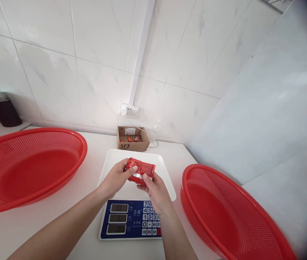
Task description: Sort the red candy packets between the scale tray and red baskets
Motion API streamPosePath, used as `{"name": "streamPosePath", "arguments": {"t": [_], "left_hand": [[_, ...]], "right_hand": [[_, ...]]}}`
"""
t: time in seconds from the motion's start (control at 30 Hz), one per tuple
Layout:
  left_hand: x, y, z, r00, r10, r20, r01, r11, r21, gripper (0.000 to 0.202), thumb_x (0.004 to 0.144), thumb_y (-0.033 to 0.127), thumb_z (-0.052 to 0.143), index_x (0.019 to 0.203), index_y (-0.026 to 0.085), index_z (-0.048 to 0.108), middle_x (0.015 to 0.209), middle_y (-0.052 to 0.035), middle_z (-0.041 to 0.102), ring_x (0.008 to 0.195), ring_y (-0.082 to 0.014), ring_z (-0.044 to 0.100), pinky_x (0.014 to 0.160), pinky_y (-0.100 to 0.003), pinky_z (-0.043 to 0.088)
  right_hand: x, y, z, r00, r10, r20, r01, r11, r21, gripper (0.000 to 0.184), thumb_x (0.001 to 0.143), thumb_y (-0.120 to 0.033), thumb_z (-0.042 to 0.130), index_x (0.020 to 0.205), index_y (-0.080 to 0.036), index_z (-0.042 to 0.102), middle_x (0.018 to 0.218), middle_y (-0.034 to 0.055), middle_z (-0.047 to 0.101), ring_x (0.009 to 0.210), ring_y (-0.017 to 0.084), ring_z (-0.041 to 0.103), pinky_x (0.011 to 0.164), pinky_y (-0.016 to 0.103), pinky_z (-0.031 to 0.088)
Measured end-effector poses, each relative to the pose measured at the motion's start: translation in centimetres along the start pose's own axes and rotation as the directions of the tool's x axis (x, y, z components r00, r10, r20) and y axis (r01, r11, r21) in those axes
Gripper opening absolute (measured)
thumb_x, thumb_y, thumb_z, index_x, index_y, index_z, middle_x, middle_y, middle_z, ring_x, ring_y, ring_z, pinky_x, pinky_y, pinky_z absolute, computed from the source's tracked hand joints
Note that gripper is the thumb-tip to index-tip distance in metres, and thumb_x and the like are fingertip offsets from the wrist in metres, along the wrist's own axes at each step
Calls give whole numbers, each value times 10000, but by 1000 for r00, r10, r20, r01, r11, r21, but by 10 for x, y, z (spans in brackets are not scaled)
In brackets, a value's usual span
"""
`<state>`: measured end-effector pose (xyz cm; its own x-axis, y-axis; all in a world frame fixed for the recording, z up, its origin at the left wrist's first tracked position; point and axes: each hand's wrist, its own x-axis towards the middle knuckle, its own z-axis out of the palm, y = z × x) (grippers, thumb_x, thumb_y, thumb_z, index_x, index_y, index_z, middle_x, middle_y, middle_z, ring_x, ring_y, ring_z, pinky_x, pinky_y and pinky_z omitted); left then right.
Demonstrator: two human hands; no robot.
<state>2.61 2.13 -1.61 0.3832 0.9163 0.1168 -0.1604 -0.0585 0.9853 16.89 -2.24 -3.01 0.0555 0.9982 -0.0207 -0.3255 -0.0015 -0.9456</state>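
Note:
Both my hands hold a small red packet (143,169) with a silvery underside, just above the white pan (114,159) of an electronic scale. My left hand (119,177) pinches the packet's left end between thumb and fingers. My right hand (154,191) grips its right lower edge from below. The scale's blue front panel (131,219) with three displays and a keypad lies below my wrists.
A large red mesh basket (28,166) sits at the left, another (224,213) at the right. A small open cardboard box (132,139) with red items stands by the tiled wall under a socket (129,111). A dark bin (3,108) is at far left.

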Motion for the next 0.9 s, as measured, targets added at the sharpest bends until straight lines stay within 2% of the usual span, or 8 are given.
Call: {"name": "streamPosePath", "arguments": {"t": [0.07, 0.23, 0.37, 0.57, 0.77, 0.9], "left_hand": [[-1, 0, 0, 1000, -7, -4, 7, 1000, 17, 257, 820, 403, 584, 910, 163, 592, 815, -24, 632, 737, -161, 566, 665, -281, 445], [-2, 0, 1, 998, -34, 56, 31, 998, 45, 283, 782, 366, 637, 994, 188, 578, 952, -46, 640, 776, -169, 585, 634, -278, 470], [-4, 0, 0, 999, -13, 50, 10, 999, 53, 262, 755, 318, 668, 967, 183, 594, 896, -35, 648, 747, -160, 573, 652, -283, 460], [-6, 2, 0, 999, -39, 18, 38, 998, 40, 311, 716, 343, 706, 960, 185, 597, 893, -31, 640, 719, -154, 562, 630, -271, 453], [-7, -3, -2, 994, -85, 62, 93, 985, -145, 358, 853, 479, 520, 965, 162, 642, 846, -59, 670, 751, -164, 585, 680, -286, 470], [-7, -3, -2, 994, -100, 47, 107, 975, -195, 359, 839, 484, 544, 933, 156, 657, 826, -62, 675, 748, -164, 577, 682, -283, 477]], "right_hand": [[0, 2, -2, 1000, -10, -20, 9, 999, -42, 396, 699, -422, 733, 1029, -213, 668, 1084, 70, 677, 881, 205, 650, 669, 301, 518], [0, 4, -3, 998, -38, -55, 36, 999, -27, 381, 708, -439, 723, 1006, -208, 669, 994, 61, 707, 786, 176, 663, 636, 267, 506], [-1, 2, -3, 999, -14, -31, 12, 998, -62, 405, 746, -503, 664, 1022, -206, 671, 1054, 78, 694, 797, 182, 669, 628, 262, 502], [0, 4, -4, 996, -36, -87, 29, 997, -74, 420, 754, -557, 625, 956, -197, 704, 926, 70, 713, 705, 168, 647, 582, 266, 495], [-1, 3, -5, 992, -27, -122, 20, 998, -59, 456, 747, -598, 606, 898, -180, 709, 850, 72, 709, 651, 159, 626, 535, 253, 478], [-1, 2, -5, 990, -39, -134, 23, 992, -125, 501, 751, -634, 569, 911, -178, 699, 780, 62, 697, 591, 153, 607, 515, 258, 474]]}}
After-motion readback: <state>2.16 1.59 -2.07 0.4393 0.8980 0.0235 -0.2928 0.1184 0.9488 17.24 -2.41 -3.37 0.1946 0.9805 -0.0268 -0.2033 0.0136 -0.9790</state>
